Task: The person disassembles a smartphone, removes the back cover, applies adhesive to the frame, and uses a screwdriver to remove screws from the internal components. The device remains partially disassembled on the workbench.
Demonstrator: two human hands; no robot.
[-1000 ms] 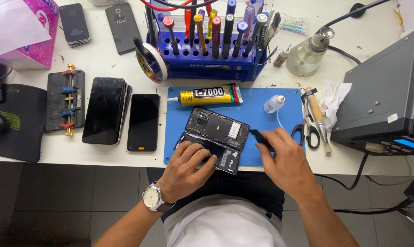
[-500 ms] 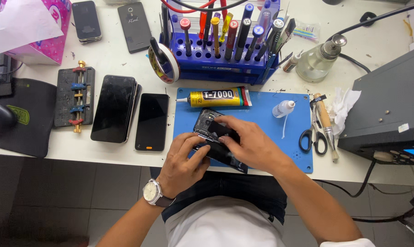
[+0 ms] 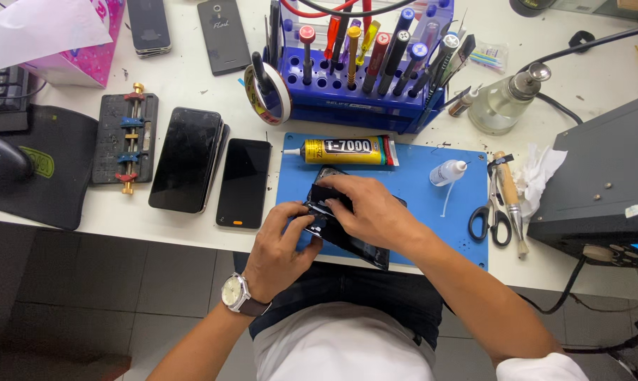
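Observation:
A black opened phone (image 3: 357,245) lies on the blue work mat (image 3: 432,212) near the table's front edge. My left hand (image 3: 280,247), with a wristwatch, grips the phone's left end. My right hand (image 3: 372,212) lies over the top of the phone, fingers pressing on its upper left part. Most of the phone is hidden under both hands. A yellow glue tube (image 3: 343,151) lies on the mat just beyond the hands.
A blue tool rack (image 3: 365,77) with screwdrivers stands behind the mat. Two dark phones (image 3: 188,159) (image 3: 243,182) and a clamp jig (image 3: 125,137) lie left. Scissors (image 3: 487,219), a brush (image 3: 509,201), a small dropper bottle (image 3: 447,172) and a glass dispenser (image 3: 502,102) sit right, next to a dark box (image 3: 601,183).
My right hand has moved left from the mat's right side onto the phone and now covers it. My left hand stays on the phone's left end.

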